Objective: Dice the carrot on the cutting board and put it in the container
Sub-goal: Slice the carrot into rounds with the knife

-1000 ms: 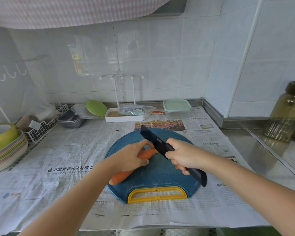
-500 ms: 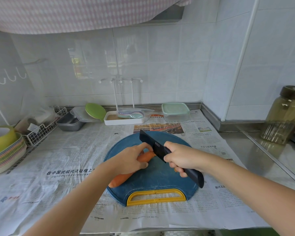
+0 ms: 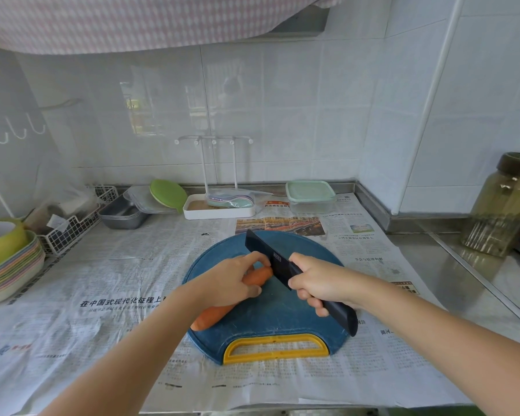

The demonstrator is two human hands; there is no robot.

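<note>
Under the left grip (image 3: 228,280), which clamps it to the cutting board (image 3: 270,313), lies the whole carrot (image 3: 212,317), the right grip (image 3: 318,280) clasping the knife (image 3: 260,250) at its tip: first cut looks next, needing a firm downward press.

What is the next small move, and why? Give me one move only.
Probably press the black knife straight down through the carrot near its far end. The right hand grips the handle with the blade there, the left hand holds the carrot on the blue cutting board, and no cut pieces show.
</note>
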